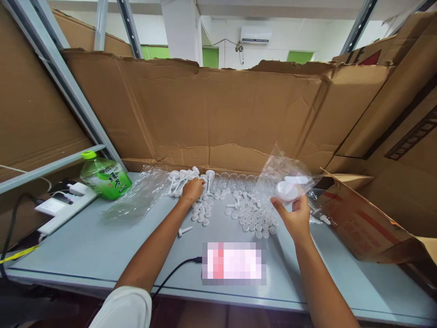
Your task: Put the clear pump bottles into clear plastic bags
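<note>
My left hand [193, 189] reaches to the back of the table, fingers bent down among white plastic parts with stems and round heads [175, 178]. Whatever its fingertips grip is hidden behind the hand. On the right, my right hand [296, 216] holds up a clear plastic bag [273, 171], with white round pieces [287, 190] showing in it. Between the hands stand several clear springs or ribbed cylinders [233, 181] in a row. Many small white round caps [251, 223] lie in front of them, and a smaller cluster of caps [201, 213] is near my left wrist. One white stemmed piece [185, 231] lies apart.
A blurred-out device [234, 264] with a black cable lies at the front. To the left are a green bottle [106, 176], a crumpled clear bag [139, 193] and a power strip [70, 207]. An open cardboard box [365, 223] is at right; a cardboard wall [218, 109] closes the back.
</note>
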`<state>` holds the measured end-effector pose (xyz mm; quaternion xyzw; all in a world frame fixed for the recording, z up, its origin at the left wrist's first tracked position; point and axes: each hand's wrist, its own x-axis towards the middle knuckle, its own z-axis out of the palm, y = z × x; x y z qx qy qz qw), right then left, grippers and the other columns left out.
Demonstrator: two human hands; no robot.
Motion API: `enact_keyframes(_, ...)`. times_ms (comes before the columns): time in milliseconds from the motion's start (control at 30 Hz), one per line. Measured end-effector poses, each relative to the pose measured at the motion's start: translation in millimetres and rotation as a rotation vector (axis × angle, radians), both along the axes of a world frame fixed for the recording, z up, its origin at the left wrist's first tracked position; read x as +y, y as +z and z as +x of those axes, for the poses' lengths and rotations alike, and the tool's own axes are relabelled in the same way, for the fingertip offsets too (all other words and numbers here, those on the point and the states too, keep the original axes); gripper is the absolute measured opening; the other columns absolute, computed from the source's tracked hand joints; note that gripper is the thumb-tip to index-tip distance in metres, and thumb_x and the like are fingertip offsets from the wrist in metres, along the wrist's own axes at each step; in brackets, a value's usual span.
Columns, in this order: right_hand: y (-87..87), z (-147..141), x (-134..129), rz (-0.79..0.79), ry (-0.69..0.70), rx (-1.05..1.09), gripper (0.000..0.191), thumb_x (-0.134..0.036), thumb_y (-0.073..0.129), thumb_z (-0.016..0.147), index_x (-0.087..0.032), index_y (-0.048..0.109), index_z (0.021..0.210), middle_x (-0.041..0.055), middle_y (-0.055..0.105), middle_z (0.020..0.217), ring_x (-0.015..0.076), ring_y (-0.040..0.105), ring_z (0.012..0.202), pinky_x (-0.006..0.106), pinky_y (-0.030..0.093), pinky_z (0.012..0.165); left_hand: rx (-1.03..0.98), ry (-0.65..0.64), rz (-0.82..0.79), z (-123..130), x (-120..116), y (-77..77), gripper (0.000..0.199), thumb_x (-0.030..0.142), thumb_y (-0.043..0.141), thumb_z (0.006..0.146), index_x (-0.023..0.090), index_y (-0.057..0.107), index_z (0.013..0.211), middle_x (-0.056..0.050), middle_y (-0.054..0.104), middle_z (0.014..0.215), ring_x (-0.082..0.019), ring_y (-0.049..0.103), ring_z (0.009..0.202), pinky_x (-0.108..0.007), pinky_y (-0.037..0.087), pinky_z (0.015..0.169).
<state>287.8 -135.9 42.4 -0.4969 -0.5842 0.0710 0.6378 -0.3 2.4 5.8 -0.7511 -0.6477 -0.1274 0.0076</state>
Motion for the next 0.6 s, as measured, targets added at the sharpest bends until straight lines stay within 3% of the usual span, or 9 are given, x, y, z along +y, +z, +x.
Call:
enact_keyframes(133, 3.1, -0.3, 1.2, -0.055, 0.171, 0.181, 0.057, -0.032, 0.067, 0.065, -0.023, 0.045, 0.117, 0.0075, 0.053, 0.110, 0.0223, 0.051, 0.100, 0.038, 0.040, 0.088, -0.033, -0.041, 0.041, 0.5, -16.8, 8.3, 0.029, 0.022, 0.046, 0.079, 0.020, 0.058, 0.105, -0.009, 0.058, 0.109, -0.022, 0.053, 0.102, -0.029, 0.039, 0.084)
enact_keyframes(233, 4.6, 1.8, 1.2, -0.091, 0.221, 0.207, 0.054, -0.032, 0.068, 0.065, -0.025, 0.048, 0.115, 0.0062, 0.055, 0.112, 0.0227, 0.051, 0.103, 0.038, 0.040, 0.088, -0.048, -0.128, 0.028, 2.6, -36.2, 13.8, 0.027, 0.025, 0.048, 0.079, 0.021, 0.060, 0.103, -0.007, 0.061, 0.106, -0.021, 0.053, 0.102, -0.030, 0.037, 0.088)
enact_keyframes(500, 7.2, 7.8, -1.6, -0.336, 0.440, 0.044, 0.047, -0.036, 0.064, 0.069, -0.023, 0.051, 0.112, 0.0059, 0.058, 0.109, 0.0234, 0.052, 0.102, 0.038, 0.041, 0.087, -0.104, -0.271, -0.062, -4.7, -74.6, 17.7, 0.032, 0.029, 0.043, 0.082, 0.019, 0.060, 0.106, -0.009, 0.062, 0.105, -0.022, 0.053, 0.102, -0.030, 0.039, 0.086)
enact_keyframes(600, 9.3, 8.2, -3.4, -0.323, 0.460, -0.021, 0.051, -0.035, 0.064, 0.069, -0.023, 0.047, 0.116, 0.0066, 0.056, 0.115, 0.0230, 0.051, 0.105, 0.038, 0.040, 0.089, -0.136, -0.306, -0.143, -12.5, -80.9, 22.0, 0.031, 0.031, 0.043, 0.081, 0.020, 0.060, 0.105, -0.007, 0.061, 0.105, -0.021, 0.056, 0.096, -0.029, 0.040, 0.082)
